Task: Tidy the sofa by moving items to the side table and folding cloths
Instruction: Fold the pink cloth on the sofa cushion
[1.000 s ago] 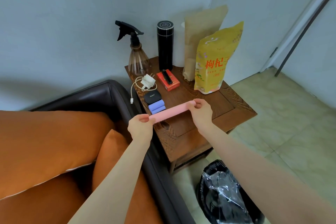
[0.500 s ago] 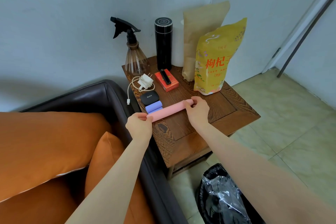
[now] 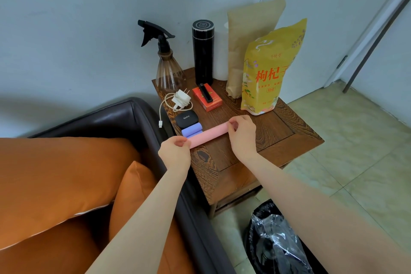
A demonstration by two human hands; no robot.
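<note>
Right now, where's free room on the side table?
Bare wood right of the pink roll, in front of the yellow bag, and along the table's near edge. Crowded at the back and left: bottles, charger, red box.

Soft, even daylight filled the head view, brighter toward the right. A broad, dim shadow lay on the wall (image 3: 55, 104) behind the sofa (image 3: 124, 115). Glare flashed off the black bin bag (image 3: 273, 242). Wide-angle bending curved the edges; the near forearms looked soft.
</note>
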